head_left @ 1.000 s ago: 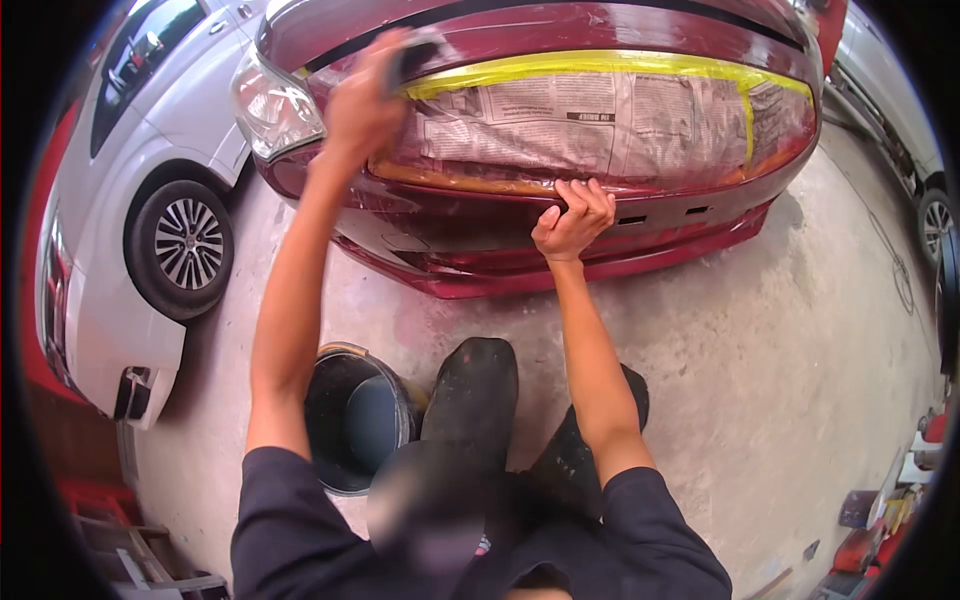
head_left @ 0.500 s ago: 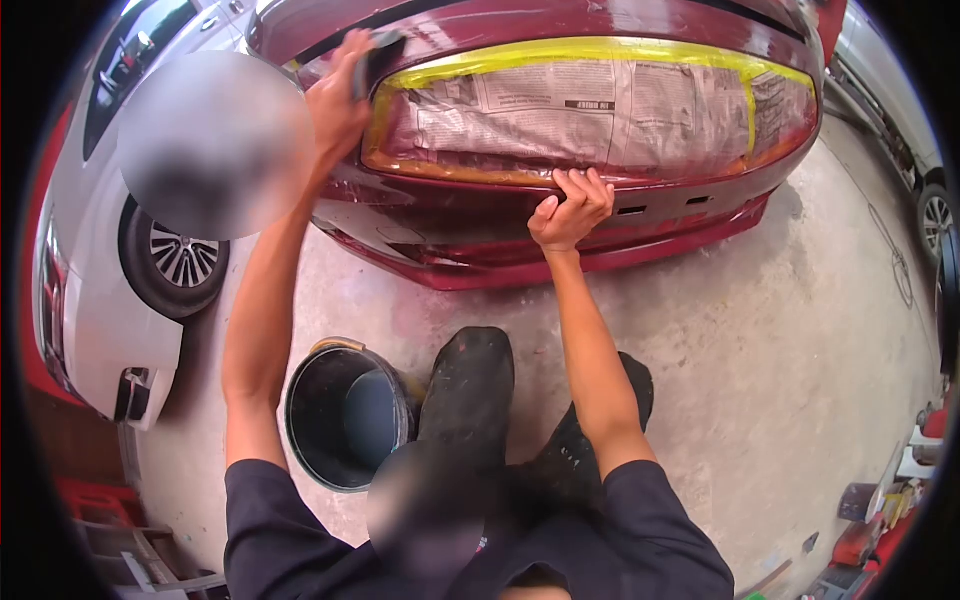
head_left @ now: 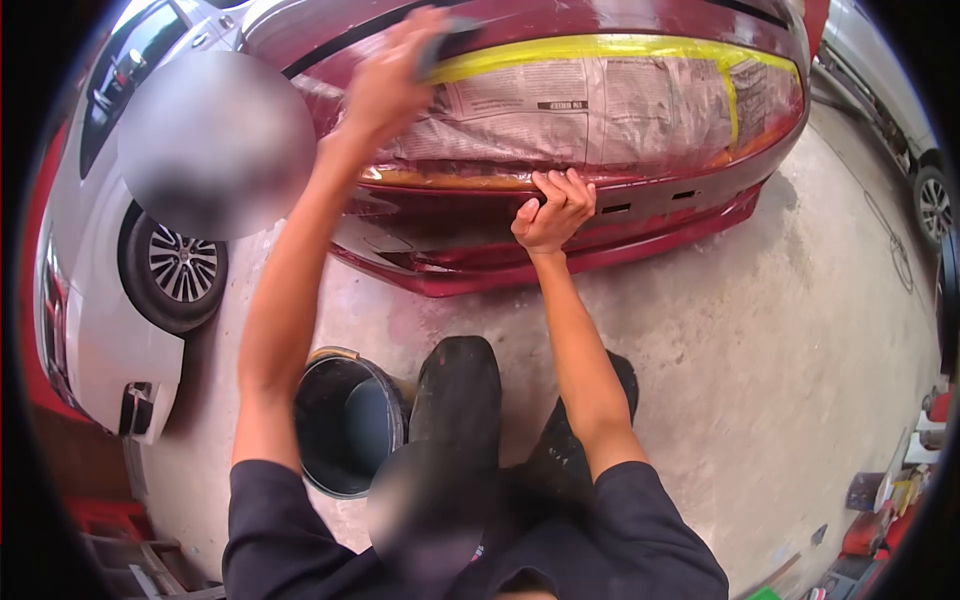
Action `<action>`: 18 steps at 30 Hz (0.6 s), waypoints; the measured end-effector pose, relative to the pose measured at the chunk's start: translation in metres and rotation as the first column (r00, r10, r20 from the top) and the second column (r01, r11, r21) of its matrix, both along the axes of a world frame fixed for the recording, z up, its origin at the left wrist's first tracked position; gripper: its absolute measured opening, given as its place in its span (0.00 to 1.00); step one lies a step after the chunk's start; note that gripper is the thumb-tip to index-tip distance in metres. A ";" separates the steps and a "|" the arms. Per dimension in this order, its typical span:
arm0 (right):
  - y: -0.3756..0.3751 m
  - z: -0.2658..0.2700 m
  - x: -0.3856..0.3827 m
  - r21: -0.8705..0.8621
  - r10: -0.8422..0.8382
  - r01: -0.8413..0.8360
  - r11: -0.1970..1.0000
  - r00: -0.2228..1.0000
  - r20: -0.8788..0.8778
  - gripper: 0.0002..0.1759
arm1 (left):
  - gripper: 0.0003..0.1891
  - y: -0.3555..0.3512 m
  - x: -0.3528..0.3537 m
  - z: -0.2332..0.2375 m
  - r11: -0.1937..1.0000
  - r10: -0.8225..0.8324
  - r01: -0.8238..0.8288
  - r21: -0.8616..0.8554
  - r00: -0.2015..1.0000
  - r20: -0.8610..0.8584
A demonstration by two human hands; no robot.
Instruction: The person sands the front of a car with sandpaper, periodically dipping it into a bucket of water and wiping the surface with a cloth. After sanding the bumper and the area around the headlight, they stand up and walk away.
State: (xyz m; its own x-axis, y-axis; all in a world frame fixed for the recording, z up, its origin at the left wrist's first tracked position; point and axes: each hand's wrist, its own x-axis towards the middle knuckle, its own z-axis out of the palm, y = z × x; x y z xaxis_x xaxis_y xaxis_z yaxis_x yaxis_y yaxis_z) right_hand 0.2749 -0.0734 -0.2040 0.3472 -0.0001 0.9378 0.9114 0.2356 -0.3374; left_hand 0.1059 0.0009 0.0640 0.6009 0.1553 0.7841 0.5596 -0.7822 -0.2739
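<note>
From my feed, the left hand [head_left: 385,90] is raised high, fingers pressed together around a dark pad [head_left: 447,42] laid flat against the red bumper [head_left: 480,228] at the corner of the yellow tape [head_left: 600,47]; the right hand [head_left: 553,210] is curled over the bumper's ledge just below the newspaper [head_left: 600,105], a hooked hold that I judge braces the body; the taped paper seems to shield the opening beneath; its print is too blurred to read; a black bucket [head_left: 335,354] sits by the left knee, within reach; a white car [head_left: 90,280] is parked alongside.
</note>
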 end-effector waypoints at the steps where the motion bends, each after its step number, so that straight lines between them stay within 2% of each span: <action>1: 0.002 0.001 0.002 -0.002 -0.001 0.001 1.000 1.000 0.013 0.18 | 0.31 0.002 0.039 -0.002 0.994 -0.031 0.034 -0.103 0.999 0.032; 2: 0.001 0.001 0.003 -0.007 0.005 -0.005 1.000 1.000 0.027 0.18 | 0.26 0.004 0.087 0.005 0.996 -0.052 0.051 -0.072 0.999 -0.002; 3: 0.001 0.002 0.004 -0.003 -0.001 0.001 1.000 0.999 0.032 0.18 | 0.25 -0.008 0.120 0.007 0.989 -0.056 0.063 -0.130 0.997 0.057; 4: 0.003 0.003 0.005 0.002 -0.004 0.004 1.000 0.999 0.034 0.18 | 0.24 -0.013 0.144 0.012 0.982 -0.103 0.103 -0.158 0.995 0.007; 5: 0.001 0.002 0.003 -0.002 -0.002 0.002 1.000 0.999 0.034 0.18 | 0.22 -0.004 0.161 0.005 0.993 -0.078 0.077 -0.088 0.997 -0.006; 7: -0.001 0.001 0.002 -0.022 -0.008 0.009 1.000 0.999 0.044 0.18 | 0.25 -0.010 0.135 0.009 0.990 -0.097 0.088 -0.109 0.992 -0.078; 9: -0.001 0.001 0.004 -0.024 0.000 0.002 1.000 0.998 0.060 0.18 | 0.28 -0.014 0.067 0.012 0.984 -0.071 0.052 -0.170 0.992 -0.103; 10: -0.001 0.001 0.004 -0.033 0.006 -0.004 0.999 0.998 0.062 0.18 | 0.33 -0.027 0.018 0.016 0.983 0.087 -0.106 -0.150 0.988 -0.128; 11: -0.003 0.003 0.004 -0.029 0.018 -0.017 0.999 0.998 0.063 0.18 | 0.35 -0.025 -0.035 0.008 0.953 0.201 -0.205 -0.222 0.979 -0.040; 12: 0.000 0.003 0.004 -0.019 0.024 -0.023 1.000 0.997 0.070 0.18 | 0.29 -0.025 -0.084 -0.004 0.827 0.441 -0.424 -0.369 0.897 -0.043; 13: 0.000 0.001 0.005 -0.012 0.028 -0.027 1.000 0.997 0.072 0.17 | 0.24 -0.048 -0.143 -0.007 0.736 0.521 -0.514 -0.440 0.846 -0.115; 14: -0.003 0.002 0.007 0.000 0.026 -0.026 1.000 0.995 0.092 0.17 | 0.23 -0.064 -0.208 -0.024 0.744 0.504 -0.500 -0.443 0.855 -0.120; 15: -0.003 0.005 0.007 0.015 0.025 -0.027 1.000 0.993 0.112 0.17 | 0.20 -0.083 -0.263 -0.038 0.711 0.554 -0.554 -0.433 0.821 -0.139; 16: -0.002 0.004 0.007 0.018 0.014 -0.017 1.000 0.992 0.125 0.17 | 0.19 -0.119 -0.293 -0.035 0.557 0.666 -0.635 -0.535 0.726 -0.168; 17: -0.001 0.003 0.007 0.022 0.003 -0.006 1.000 0.990 0.140 0.17 | 0.16 -0.144 -0.329 -0.042 0.634 0.671 -0.623 -0.459 0.738 -0.073; 18: -0.003 0.006 0.006 0.028 -0.003 -0.001 1.000 0.988 0.151 0.18 | 0.15 -0.166 -0.359 -0.039 0.545 0.721 -0.672 -0.501 0.681 -0.130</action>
State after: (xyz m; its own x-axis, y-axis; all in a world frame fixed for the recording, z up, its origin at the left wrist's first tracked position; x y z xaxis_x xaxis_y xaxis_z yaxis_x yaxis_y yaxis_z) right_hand 0.2804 -0.0768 -0.1978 0.2013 -0.0270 0.9792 0.9517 0.2419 -0.1890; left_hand -0.2532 -0.1653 0.0253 0.0773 0.8539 0.5146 0.9865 -0.1403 0.0847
